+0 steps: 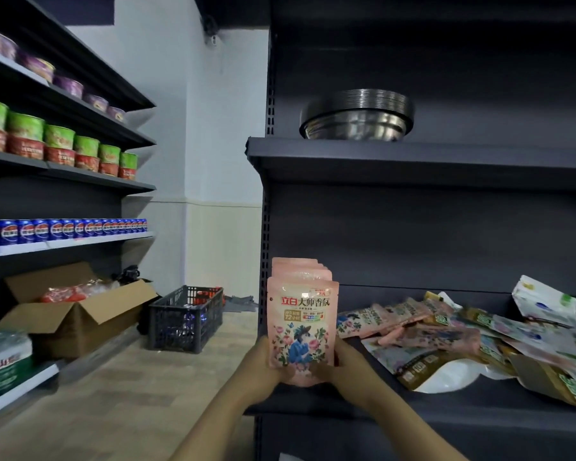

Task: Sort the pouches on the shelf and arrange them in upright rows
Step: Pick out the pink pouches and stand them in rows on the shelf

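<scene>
Hands come first, at 6 o'clock in the head view: the left hand (263,367) and the right hand (338,367) both curl around the lower edges of the front pink pouch (302,331), gripping it from either side and holding it upright at the left end of the lower shelf (446,407). Behind it, toward 12 o'clock, roughly 4 more pink pouches (296,269) stand in a row (only their top edges show). So 1 upright row looks started and nearly squared up. Much is left: at 3 o'clock a heap of mixed pouches (473,337), pink, white and gold, lies flat and overlapping, unsorted. Farther up, at 1 o'clock, stacked metal bowls (356,116) sit on the upper shelf (413,158).
</scene>
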